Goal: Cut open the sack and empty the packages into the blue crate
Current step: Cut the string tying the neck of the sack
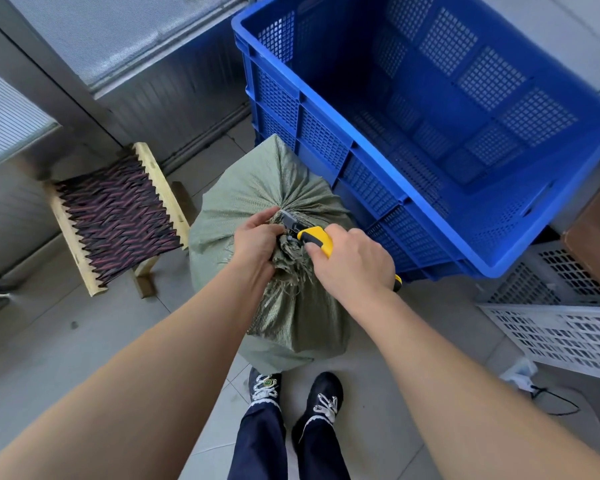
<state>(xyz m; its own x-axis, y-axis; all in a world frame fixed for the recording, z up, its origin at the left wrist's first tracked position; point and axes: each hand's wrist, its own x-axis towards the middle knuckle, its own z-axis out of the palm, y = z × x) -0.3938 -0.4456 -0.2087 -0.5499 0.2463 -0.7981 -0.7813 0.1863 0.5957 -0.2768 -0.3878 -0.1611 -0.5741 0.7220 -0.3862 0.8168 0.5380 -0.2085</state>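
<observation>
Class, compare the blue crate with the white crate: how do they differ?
The blue crate stands upright and open-topped beside the sack; the white crate lies lower at the right edge, only partly in view. The blue crate looks bigger. Both have perforated plastic walls.

The sack [257,195] is a dull grey-green with a fine woven texture. The crate [326,109] is bright blue, its walls and floor patterned with small square mesh. The knife [317,239] is yellow with black parts. The stool [118,216] has a pale wood frame and a black-and-red zigzag weave. The shoes [321,396] are dark navy with white laces.
</observation>
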